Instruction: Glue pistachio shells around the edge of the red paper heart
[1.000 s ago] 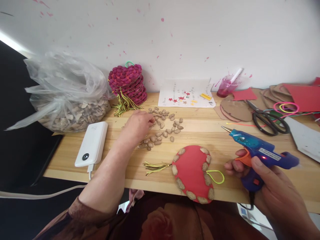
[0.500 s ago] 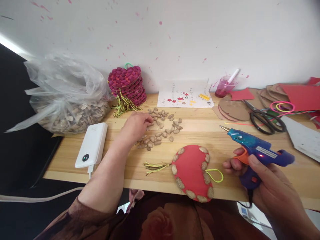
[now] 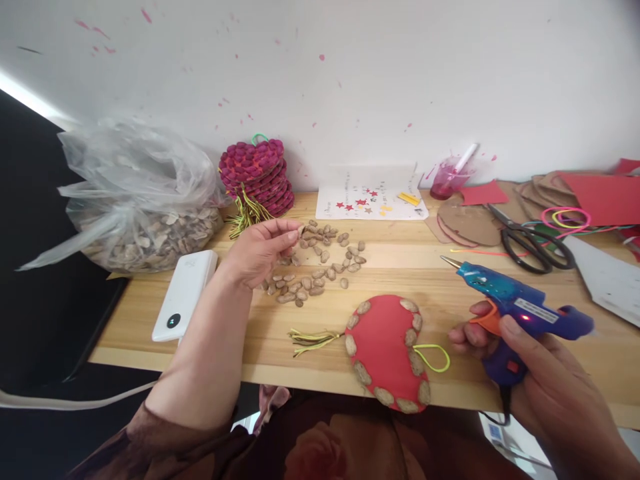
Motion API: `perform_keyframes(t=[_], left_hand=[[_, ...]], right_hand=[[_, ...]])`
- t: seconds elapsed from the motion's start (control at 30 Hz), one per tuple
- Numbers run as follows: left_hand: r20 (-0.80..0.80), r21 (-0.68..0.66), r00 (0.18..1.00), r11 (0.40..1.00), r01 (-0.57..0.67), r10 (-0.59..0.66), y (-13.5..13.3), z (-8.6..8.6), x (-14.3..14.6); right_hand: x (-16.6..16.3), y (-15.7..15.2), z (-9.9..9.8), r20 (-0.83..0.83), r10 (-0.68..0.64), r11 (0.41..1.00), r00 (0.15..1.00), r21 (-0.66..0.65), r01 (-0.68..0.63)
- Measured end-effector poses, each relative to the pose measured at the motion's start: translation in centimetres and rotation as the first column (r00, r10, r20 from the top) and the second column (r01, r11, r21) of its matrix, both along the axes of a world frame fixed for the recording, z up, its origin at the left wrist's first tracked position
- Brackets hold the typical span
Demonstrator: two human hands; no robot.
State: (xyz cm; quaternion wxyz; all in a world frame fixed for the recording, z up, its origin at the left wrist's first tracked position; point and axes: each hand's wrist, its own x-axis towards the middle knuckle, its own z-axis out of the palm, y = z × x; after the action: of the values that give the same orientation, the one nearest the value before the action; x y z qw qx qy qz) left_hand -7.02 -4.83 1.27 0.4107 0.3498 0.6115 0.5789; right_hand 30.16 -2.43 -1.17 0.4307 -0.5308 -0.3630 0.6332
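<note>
Between the thumb and fingertips of my left hand point(image 3: 263, 248) is a peanut shell point(image 3: 301, 231), mostly covered by the fingers. Loose peanut shells point(image 3: 319, 274) lie scattered on the table below and right of that hand. My right hand point(image 3: 537, 373) grips a blue hot glue gun point(image 3: 510, 297), a finger at its orange trigger and a red light lit on its side; the nozzle points left. In front of me lies a red heart point(image 3: 383, 347) edged with peanut shells, turned sideways, with a yellow-green tassel point(image 3: 315, 340) at its left and a yellow loop point(image 3: 435, 358) at its right.
A plastic bag of shells point(image 3: 150, 233) and a white power bank point(image 3: 185, 293) stand left. Behind are stacked purple hearts point(image 3: 257, 177), a paper sheet point(image 3: 373, 197) and a pink cup point(image 3: 447, 181). Scissors point(image 3: 533, 243) and cardboard pieces point(image 3: 470, 220) lie right.
My left hand has lifted slightly from among the loose shells, now with a shell in its fingertips. My right hand and the glue gun stay about where they were.
</note>
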Motion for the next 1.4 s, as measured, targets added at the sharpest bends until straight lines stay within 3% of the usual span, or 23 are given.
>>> perform_keyframes(t=[0.07,0.13,0.23,0.37,0.57,0.63,0.7,0.8,0.93,1.1,1.4], left_hand=[[0.238,-0.004,0.971,1.000,0.025,-0.024,0.0,0.4,-0.1],[0.374,-0.009,0.925,0.998,0.065,-0.057,-0.1,0.7,0.0],[0.463,0.001,0.882,0.995,0.103,-0.092,-0.1,1.1,0.2],[0.467,0.018,0.878,0.994,0.104,-0.100,-0.1,1.1,0.3],[0.344,0.018,0.936,0.997,0.071,-0.073,-0.2,0.6,-0.2],[0.162,0.008,0.985,0.998,0.060,-0.061,-0.3,0.6,-0.3],[-0.133,-0.028,0.989,0.998,0.056,-0.059,-0.3,0.6,-0.3],[-0.563,-0.131,0.820,0.991,0.031,-0.100,-0.3,0.5,-0.2],[-0.828,-0.203,0.535,0.979,-0.008,-0.167,0.0,0.1,0.1],[-0.924,-0.206,0.324,0.978,0.022,-0.202,0.6,-0.9,0.2],[-0.968,-0.212,0.124,0.976,0.052,-0.217,0.6,-2.1,0.6]], right_hand=[[-0.1,0.0,0.3,0.015,-0.015,1.000,1.000,-0.019,0.015],[-0.2,0.0,0.5,0.019,-0.027,0.999,0.999,-0.041,0.027],[-0.3,0.0,0.7,0.010,-0.028,0.998,1.000,-0.056,0.028],[0.2,0.0,0.2,0.005,-0.017,0.999,1.000,-0.050,0.018],[0.6,0.1,-0.3,0.040,0.009,1.000,0.999,-0.020,-0.009],[0.4,0.1,-0.1,0.040,-0.002,1.000,0.999,-0.021,0.002],[0.0,0.1,0.2,0.021,-0.014,1.000,1.000,-0.022,0.015],[-0.4,0.1,0.4,0.001,-0.018,1.000,1.000,-0.016,0.018],[-0.4,0.1,0.5,0.006,-0.015,1.000,1.000,-0.019,0.015],[-0.1,0.0,0.3,0.012,-0.011,1.000,1.000,-0.001,0.011],[0.2,0.0,0.1,-0.044,0.034,0.999,0.998,0.029,-0.033]])
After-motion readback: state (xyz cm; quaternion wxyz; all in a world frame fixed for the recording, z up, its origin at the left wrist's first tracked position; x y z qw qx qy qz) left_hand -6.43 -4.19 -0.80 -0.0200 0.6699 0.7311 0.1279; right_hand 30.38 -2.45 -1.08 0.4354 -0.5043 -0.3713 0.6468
